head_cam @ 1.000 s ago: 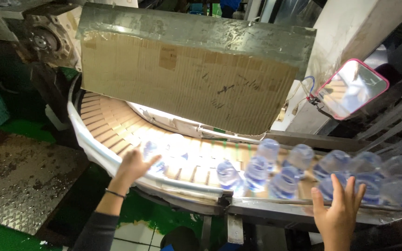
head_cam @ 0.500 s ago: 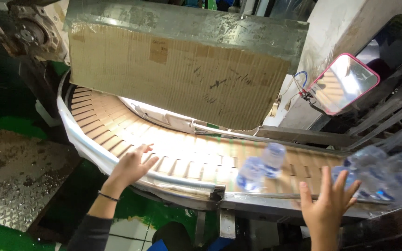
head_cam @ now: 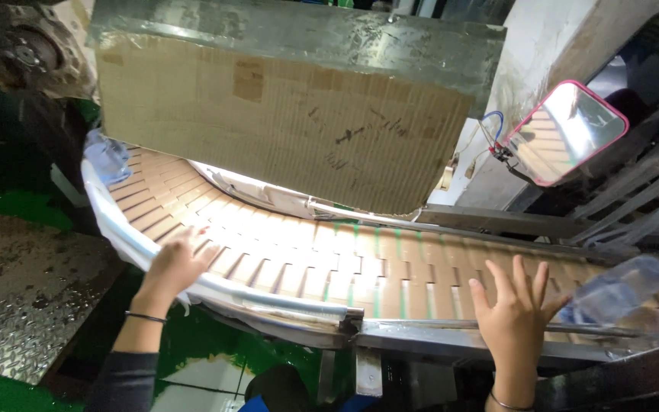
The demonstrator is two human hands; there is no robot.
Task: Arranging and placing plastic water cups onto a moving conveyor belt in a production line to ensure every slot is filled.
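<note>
**Two open hands over a curved bottle conveyor**

Seen from the head camera, a person leans over a curved slat conveyor belt (head_cam: 329,263) of tan plastic links that sweeps from the upper left of the frame to the lower right. The left hand (head_cam: 175,263), at lower left, rests on the belt's pale outer guide rail (head_cam: 215,288) with fingers loosely spread and nothing held; a thin dark band circles its wrist. The right hand (head_cam: 514,320), at lower right, is raised flat above the belt's near edge, fingers fanned wide and empty. Just right of it, a clear plastic water bottle (head_cam: 612,290) lies tilted on the belt, blurred, its base close to the fingertips but apart from them. At upper left, a second clear bottle (head_cam: 107,156) sits where the belt emerges. A large sheet of brown cardboard (head_cam: 284,130) hangs over the far side of the belt beneath a grey metal hood (head_cam: 299,30). In the upper right, a pink-framed mirror (head_cam: 566,133) reflects the belt links. Diamond-pattern steel plate (head_cam: 17,297) and green floor (head_cam: 215,355) fill the lower left.
</note>
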